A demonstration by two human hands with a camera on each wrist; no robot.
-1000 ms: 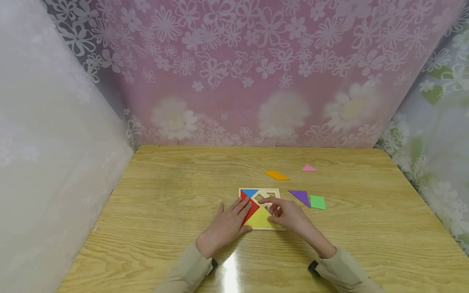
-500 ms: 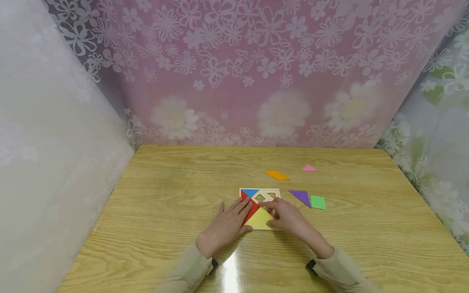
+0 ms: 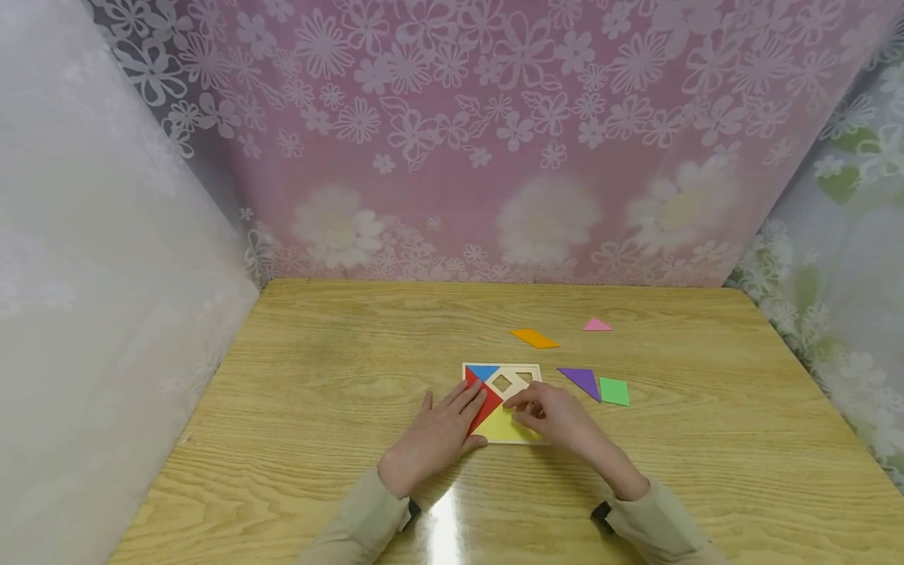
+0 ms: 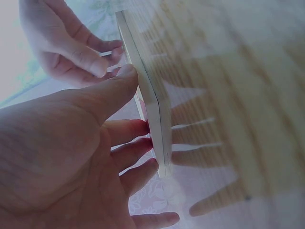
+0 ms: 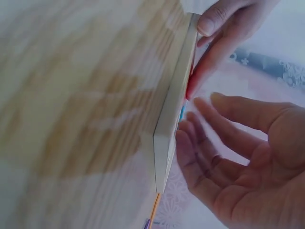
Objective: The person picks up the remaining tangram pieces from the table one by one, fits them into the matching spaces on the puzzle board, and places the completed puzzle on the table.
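Observation:
My left hand [image 3: 439, 430] lies with straight fingers on the red triangle [image 3: 491, 403], its thumb at the near edge of the tangram board [image 3: 514, 377]. In the left wrist view the left thumb [image 4: 119, 88] presses the board's side. My right hand [image 3: 565, 414] hovers over the yellow triangle [image 3: 497, 428], fingers loosely bent, covering its right part. The right wrist view has the right fingers [image 5: 195, 157] close to the board's face, with nothing seen between them and the thumb. A blue triangle [image 3: 483, 372] sits in the board's far left corner.
Right of the board lie a purple triangle [image 3: 582, 382] and a green square [image 3: 614, 391]. An orange parallelogram [image 3: 534, 338] and a small pink triangle [image 3: 597, 325] lie farther back on the wooden table [image 3: 339, 345]. Flowered curtains stand behind and at the sides.
My right hand has shifted slightly over the yellow triangle, its fingertips drawing nearer together and uncovering more of the cut-outs. The left hand stays in place.

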